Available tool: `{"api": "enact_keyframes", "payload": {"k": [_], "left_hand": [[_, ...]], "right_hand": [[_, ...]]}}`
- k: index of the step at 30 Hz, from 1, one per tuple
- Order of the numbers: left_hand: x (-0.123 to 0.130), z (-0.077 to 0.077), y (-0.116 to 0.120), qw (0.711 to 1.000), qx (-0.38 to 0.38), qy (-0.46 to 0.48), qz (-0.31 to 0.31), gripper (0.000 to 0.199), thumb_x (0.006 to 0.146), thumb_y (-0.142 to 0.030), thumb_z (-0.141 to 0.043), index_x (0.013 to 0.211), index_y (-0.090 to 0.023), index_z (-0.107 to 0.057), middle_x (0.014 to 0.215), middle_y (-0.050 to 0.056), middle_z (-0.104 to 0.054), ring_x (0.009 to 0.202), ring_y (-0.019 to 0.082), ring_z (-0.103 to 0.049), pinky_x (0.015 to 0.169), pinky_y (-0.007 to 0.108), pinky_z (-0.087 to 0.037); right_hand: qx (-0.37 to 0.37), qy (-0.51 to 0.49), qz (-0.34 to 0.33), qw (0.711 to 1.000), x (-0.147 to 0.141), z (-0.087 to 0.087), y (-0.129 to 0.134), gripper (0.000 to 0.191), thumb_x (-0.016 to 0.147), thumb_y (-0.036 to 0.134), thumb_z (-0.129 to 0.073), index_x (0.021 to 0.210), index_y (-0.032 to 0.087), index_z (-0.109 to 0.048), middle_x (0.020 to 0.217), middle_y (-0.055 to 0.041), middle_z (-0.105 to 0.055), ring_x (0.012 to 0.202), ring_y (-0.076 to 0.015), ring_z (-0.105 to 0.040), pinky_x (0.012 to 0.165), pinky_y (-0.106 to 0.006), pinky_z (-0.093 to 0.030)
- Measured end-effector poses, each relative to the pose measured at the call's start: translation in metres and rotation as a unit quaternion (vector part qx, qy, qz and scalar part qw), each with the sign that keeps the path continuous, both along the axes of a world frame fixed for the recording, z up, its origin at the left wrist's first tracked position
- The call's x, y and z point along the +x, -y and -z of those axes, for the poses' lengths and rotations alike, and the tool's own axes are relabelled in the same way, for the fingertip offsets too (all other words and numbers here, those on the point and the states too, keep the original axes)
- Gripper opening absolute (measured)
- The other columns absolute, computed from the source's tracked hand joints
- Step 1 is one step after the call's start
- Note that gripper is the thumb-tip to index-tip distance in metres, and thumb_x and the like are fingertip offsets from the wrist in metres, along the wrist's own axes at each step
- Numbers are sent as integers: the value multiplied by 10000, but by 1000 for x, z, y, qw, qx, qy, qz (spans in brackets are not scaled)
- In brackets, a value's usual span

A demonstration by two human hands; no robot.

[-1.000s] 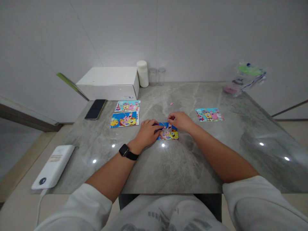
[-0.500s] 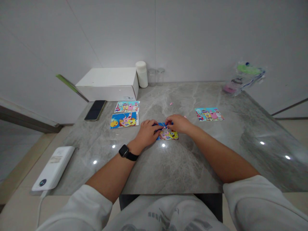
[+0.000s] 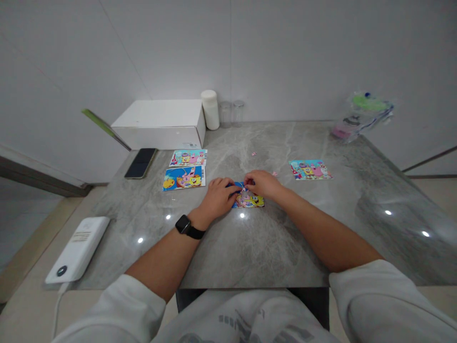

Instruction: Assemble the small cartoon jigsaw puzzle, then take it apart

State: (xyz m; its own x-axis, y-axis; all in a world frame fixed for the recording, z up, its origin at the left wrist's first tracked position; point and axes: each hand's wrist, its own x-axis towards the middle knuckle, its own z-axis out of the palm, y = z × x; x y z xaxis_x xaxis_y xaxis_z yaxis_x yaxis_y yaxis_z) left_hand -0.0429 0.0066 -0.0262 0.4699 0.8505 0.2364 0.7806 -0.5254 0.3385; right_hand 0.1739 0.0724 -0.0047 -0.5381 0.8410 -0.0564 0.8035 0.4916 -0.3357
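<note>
A small cartoon jigsaw puzzle (image 3: 250,202), blue at the top and yellow at the right, lies between my hands, with a greyish gap near its middle. My left hand (image 3: 219,196) rests on its left side, fingers stretched out and pressing on the edge. Over the upper part, my right hand (image 3: 262,183) pinches what looks like a small puzzle piece (image 3: 244,189), mostly covered by the fingertips. Two loose pink pieces lie beyond: one puzzle piece (image 3: 274,173) close by my right hand, another pink piece (image 3: 253,153) farther back.
Left of my hands lie a blue cartoon card (image 3: 183,178) and a lighter card (image 3: 188,157); a similar card (image 3: 310,169) is at right. A phone (image 3: 141,163), white box (image 3: 157,114), white bottle (image 3: 210,110), glasses (image 3: 238,114), plastic bag (image 3: 362,116) and white power bank (image 3: 78,250) surround them.
My right fingertips have shifted slightly left and closed in over the top of the puzzle. My left hand stays in place on its edge.
</note>
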Motion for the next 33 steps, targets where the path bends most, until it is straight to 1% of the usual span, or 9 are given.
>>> {"api": "enact_keyframes", "payload": {"k": [10,15,24,26,29,33], "left_hand": [[-1,4,0,1000,8,1,0,292,997,-321,-597,1247,-334,-747,1223,69,-653,1146,269,-566,1046,482,-428],[-1,2,0,1000,11,-4,2,284,989,-317,-608,1240,-306,-741,1229,71,-658,1133,271,-571,1044,486,-432],[-1,0,1,1000,8,-10,4,300,990,-310,-606,1260,-319,-738,1228,73,-656,1147,271,-571,1054,490,-431],[-1,1,1,1000,8,-10,6,293,992,-306,-602,1246,-323,-747,1232,74,-652,1160,272,-566,1062,492,-425],[0,1,1,1000,7,-7,5,287,995,-307,-599,1240,-319,-748,1232,73,-650,1163,267,-564,1069,486,-419],[0,0,1,1000,2,-3,2,269,993,-314,-607,1224,-303,-743,1232,69,-656,1152,265,-566,1063,475,-419]], "right_hand": [[-7,-6,-1,1000,0,0,-1,96,875,179,-704,929,205,-779,919,-44,-753,866,-182,-648,759,-273,-427],[-11,-8,0,1000,2,2,-3,80,876,202,-717,925,210,-780,919,-45,-755,857,-187,-648,747,-280,-423],[-10,-6,5,1000,-1,3,-1,97,870,197,-713,934,220,-783,922,-42,-761,877,-191,-660,770,-284,-441],[-6,-12,12,1000,0,1,-1,99,866,190,-712,927,221,-783,917,-41,-763,869,-189,-664,774,-283,-446],[20,-41,46,998,5,-5,-4,119,875,180,-689,939,218,-782,930,-44,-773,872,-191,-673,791,-287,-459],[61,-78,86,991,20,-23,-9,133,884,199,-668,942,211,-788,941,-47,-781,859,-193,-675,797,-293,-468]]}}
